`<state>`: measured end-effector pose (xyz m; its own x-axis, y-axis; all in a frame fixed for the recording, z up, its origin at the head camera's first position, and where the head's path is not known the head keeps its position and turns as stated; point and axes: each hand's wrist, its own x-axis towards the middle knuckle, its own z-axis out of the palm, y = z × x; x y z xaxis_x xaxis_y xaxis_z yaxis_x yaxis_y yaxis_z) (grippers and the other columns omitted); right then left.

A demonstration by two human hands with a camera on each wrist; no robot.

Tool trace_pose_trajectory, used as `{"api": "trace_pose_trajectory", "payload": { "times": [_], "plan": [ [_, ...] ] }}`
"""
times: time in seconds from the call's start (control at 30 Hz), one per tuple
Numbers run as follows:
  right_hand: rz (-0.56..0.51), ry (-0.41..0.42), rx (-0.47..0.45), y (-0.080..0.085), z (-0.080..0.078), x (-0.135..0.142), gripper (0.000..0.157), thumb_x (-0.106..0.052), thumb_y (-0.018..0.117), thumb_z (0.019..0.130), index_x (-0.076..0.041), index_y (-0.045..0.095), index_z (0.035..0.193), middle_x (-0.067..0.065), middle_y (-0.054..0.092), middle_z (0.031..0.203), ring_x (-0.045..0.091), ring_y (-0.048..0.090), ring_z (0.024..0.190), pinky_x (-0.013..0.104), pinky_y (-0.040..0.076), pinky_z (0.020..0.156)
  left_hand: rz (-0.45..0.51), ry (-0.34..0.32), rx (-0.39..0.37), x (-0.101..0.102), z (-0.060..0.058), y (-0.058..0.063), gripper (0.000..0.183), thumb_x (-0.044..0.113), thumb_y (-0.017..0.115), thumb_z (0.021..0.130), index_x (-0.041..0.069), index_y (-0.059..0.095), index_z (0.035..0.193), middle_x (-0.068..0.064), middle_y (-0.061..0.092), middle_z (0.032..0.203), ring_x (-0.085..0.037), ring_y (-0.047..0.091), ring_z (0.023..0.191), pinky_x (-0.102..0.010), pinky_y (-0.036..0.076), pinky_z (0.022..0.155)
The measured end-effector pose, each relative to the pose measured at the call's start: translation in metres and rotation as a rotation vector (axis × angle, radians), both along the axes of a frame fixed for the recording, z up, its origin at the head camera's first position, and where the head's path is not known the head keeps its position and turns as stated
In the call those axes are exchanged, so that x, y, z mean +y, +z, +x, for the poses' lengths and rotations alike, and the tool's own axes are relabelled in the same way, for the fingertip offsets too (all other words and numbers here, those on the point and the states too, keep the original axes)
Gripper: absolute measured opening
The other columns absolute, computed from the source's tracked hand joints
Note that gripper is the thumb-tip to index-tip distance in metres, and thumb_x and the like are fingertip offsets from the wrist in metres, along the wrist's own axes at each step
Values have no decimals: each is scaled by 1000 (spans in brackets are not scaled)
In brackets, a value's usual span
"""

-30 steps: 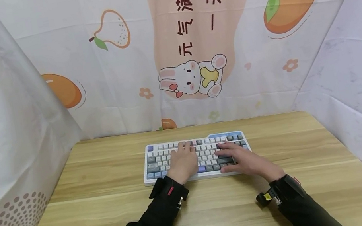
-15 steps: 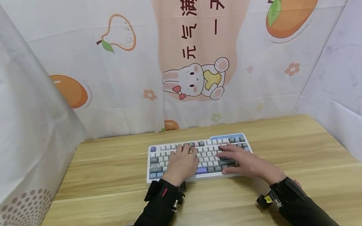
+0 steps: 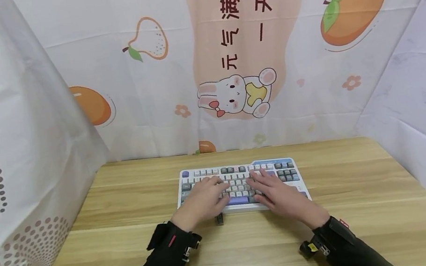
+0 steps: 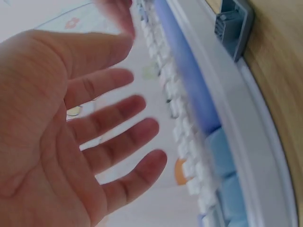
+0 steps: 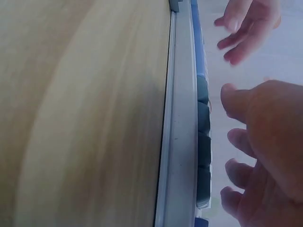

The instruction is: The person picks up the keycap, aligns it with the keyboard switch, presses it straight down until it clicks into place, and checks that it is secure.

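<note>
A white keyboard [image 3: 288,173] with white, grey, blue and purple keys lies on the wooden table. Over its left half, my left hand [image 3: 201,199] has loosely bent, spread fingers, hiding many keys. In the left wrist view its fingers [image 4: 135,182] appear apart from the keys. My right hand [image 3: 284,196] is over the keyboard's right-middle part, fingers spread toward the back rows and the thumb near the front row. In the right wrist view, bent fingers [image 5: 239,172] show beside the keyboard's front edge. Neither hand grips anything. Whether a fingertip presses a key I cannot tell.
A small dark block [image 3: 220,219] sits at the keyboard's front edge, near the left hand. Around the keyboard is the wooden tabletop [image 3: 236,262]. A printed white cloth [image 3: 152,82] hangs behind the table, and sheets hang at both sides.
My left hand has pulled back from the top rows toward the front left and turned. My right hand has shifted left across the keys, uncovering the right-hand keys. The head view has shifted slightly.
</note>
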<state>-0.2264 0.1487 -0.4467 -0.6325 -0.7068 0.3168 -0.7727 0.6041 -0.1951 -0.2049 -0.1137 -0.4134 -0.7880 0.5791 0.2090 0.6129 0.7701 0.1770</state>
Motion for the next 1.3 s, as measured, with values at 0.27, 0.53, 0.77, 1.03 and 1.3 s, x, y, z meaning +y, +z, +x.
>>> {"api": "trace_pose_trajectory", "payload": {
  "times": [0.27, 0.53, 0.77, 1.03, 1.3],
  "plan": [
    [96, -16, -134, 0, 3, 0, 43, -22, 53, 97, -8, 50, 138, 16, 40, 146, 41, 32, 132, 56, 27, 104, 10, -72, -166, -14, 18, 11, 20, 29, 69, 84, 16, 73, 100, 5, 68, 98, -9, 61, 90, -27, 50, 77],
    [96, -22, -173, 0, 3, 0, 42, -22, 49, 99, -8, 49, 138, 17, 37, 147, 41, 29, 134, 57, 25, 104, 5, -55, -296, -17, 25, 12, 10, 19, 76, 76, 17, 75, 86, 9, 67, 81, -5, 56, 74, -24, 47, 67],
    [99, -41, -186, -2, 1, 0, 42, -23, 49, 99, -10, 49, 139, 15, 35, 148, 39, 28, 135, 56, 23, 106, -37, -6, -308, -16, 27, 10, 19, 15, 79, 67, 13, 74, 85, 6, 62, 74, -7, 49, 64, -25, 44, 61],
    [89, -51, -209, -2, 1, 0, 42, -25, 49, 99, -11, 49, 138, 15, 36, 148, 39, 29, 134, 56, 21, 106, -48, -37, -257, -13, 25, 7, 15, 20, 79, 69, 15, 71, 79, 9, 58, 69, -6, 48, 62, -24, 41, 59],
    [69, -32, -206, 0, 2, 0, 42, -24, 48, 100, -9, 49, 139, 16, 37, 147, 40, 29, 134, 58, 22, 105, -38, -66, -252, -9, 23, 3, 13, 23, 76, 72, 17, 67, 78, 11, 55, 67, -6, 46, 61, -23, 40, 57]
  ]
}}
